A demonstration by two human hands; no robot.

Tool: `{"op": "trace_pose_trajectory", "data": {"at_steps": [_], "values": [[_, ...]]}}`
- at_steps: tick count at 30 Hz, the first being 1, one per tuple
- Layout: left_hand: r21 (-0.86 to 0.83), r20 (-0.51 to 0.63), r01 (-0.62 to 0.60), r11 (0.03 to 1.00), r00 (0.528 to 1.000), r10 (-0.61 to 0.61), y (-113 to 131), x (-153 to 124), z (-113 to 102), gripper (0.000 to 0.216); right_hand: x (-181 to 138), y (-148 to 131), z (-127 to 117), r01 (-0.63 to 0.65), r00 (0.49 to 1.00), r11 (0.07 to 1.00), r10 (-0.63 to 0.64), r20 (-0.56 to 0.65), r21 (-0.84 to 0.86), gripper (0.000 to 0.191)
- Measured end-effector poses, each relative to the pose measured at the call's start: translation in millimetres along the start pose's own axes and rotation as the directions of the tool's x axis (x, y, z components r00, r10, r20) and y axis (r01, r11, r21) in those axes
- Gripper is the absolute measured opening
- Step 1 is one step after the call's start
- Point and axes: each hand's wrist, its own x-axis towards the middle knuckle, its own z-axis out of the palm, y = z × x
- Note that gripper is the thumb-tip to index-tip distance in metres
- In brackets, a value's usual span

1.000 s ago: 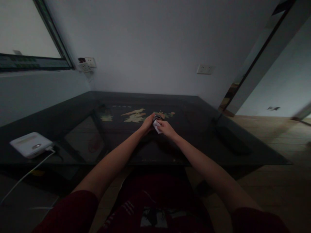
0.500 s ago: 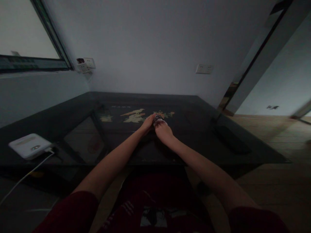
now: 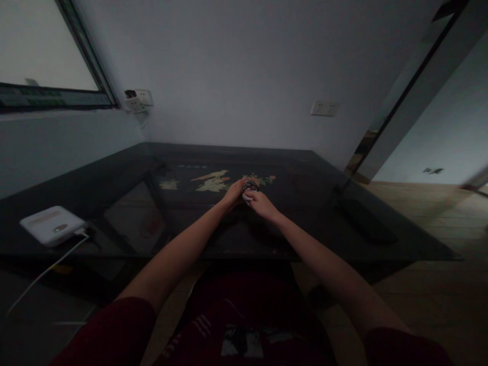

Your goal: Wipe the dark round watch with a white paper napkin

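Note:
Over the middle of the dark glossy table [image 3: 267, 236], both hands meet at a small round object [image 3: 250, 185] with a dark, ringed top; its kind is too dim and small to make out. My left hand [image 3: 234, 192] is closed around its left side. From the right, my right hand [image 3: 263, 204] is closed, its fingers pressed to a whitish, cloth-like piece [image 3: 247, 195] at the near side of that object. The hands partly cover both things. Behind them, a bird-and-flower picture [image 3: 211, 182] shows on the tabletop.
A white box-shaped device [image 3: 53, 223] with a white cable [image 3: 48, 272] sits at the table's left front. Toward the right lies a dark, long object [image 3: 366, 221]. Wall sockets [image 3: 325, 108] are on the wall behind the table.
My right hand has shifted slightly right and turned, showing more of the round object's top and the whitish piece. My left hand keeps its hold. The view has shifted slightly.

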Motion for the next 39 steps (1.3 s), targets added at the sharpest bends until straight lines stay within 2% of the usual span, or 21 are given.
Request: {"op": "trace_pose_trajectory", "data": {"at_steps": [1,2,4,6,7,9,11,13,15,16,17,18,20,24,28,32,34,36,39], "values": [[-0.003,-0.002,0.008,1.000,1.000,-0.008,1,-1,0,0.034,3,3,1,-0.026,1.000,0.982,0.027,-0.005,0.187,0.024],[-0.006,-0.010,0.020,1.000,1.000,-0.020,2,-2,0,0.034,6,6,3,-0.062,0.998,0.926,0.067,0.001,0.373,0.021],[-0.011,-0.031,0.041,0.999,0.999,-0.041,4,-2,1,0.035,11,10,7,-0.117,0.990,0.729,0.142,0.018,0.674,0.020],[-0.020,-0.043,0.059,0.998,0.997,-0.060,5,-3,2,0.035,14,12,11,-0.106,0.983,0.536,0.181,0.009,0.837,0.022],[-0.025,-0.043,0.066,0.998,0.997,-0.067,6,-3,2,0.035,16,12,14,-0.083,0.981,0.468,0.195,-0.012,0.880,0.022],[-0.038,-0.037,0.074,0.997,0.996,-0.075,6,-3,2,0.036,18,14,18,-0.031,0.975,0.404,0.214,-0.062,0.914,0.023],[-0.050,-0.036,0.071,0.996,0.997,-0.072,5,-2,2,0.036,18,16,19,-0.011,0.974,0.452,0.205,-0.092,0.892,0.022],[-0.051,-0.044,0.064,0.997,0.997,-0.066,4,-1,1,0.036,16,17,16,-0.011,0.986,0.633,0.137,-0.099,0.774,0.021],[-0.043,-0.042,0.056,0.998,0.997,-0.058,3,0,0,0.037,12,15,8,0.034,0.997,0.873,0.002,-0.073,0.486,0.022],[-0.038,-0.036,0.053,0.998,0.998,-0.055,3,1,0,0.036,9,13,3,0.081,0.997,0.957,-0.073,-0.037,0.280,0.023],[-0.034,-0.031,0.050,0.998,0.998,-0.051,3,1,-1,0.036,7,10,-2,0.130,0.991,0.990,-0.131,0.015,0.061,0.025],[-0.030,-0.028,0.048,0.998,0.998,-0.049,3,1,-1,0.036,4,7,-7,0.159,0.985,0.978,-0.150,0.081,-0.133,0.029],[-0.016,-0.038,0.042,0.999,0.998,-0.043,3,0,0,0.034,-2,-1,-13,0.177,0.979,0.891,-0.115,0.170,-0.418,0.037],[0.042,-0.063,0.003,0.999,0.998,0.000,2,-1,2,0.031,-9,-17,-11,0.190,0.977,0.710,-0.067,0.204,-0.678,0.040],[0.079,-0.079,-0.025,0.997,0.996,0.032,0,1,1,0.031,-10,-24,-1,0.197,0.980,0.606,-0.096,0.174,-0.771,0.038],[0.062,-0.032,-0.060,0.996,0.998,0.062,-2,3,0,0.035,-11,-23,0,0.192,0.981,0.614,-0.104,0.163,-0.766,0.038],[0.056,-0.028,-0.061,0.997,0.998,0.063,-3,4,0,0.034,-12,-21,-2,0.160,0.987,0.679,-0.092,0.134,-0.716,0.039],[0.044,-0.025,-0.049,0.998,0.998,0.050,-4,4,-1,0.034,-11,-15,-5,0.097,0.994,0.787,-0.046,0.099,-0.610,0.040],[0.009,0.011,-0.032,0.999,0.999,0.032,-4,5,-2,0.035,-4,-3,-5,0.051,0.997,0.952,-0.032,0.067,-0.301,0.035]]}}
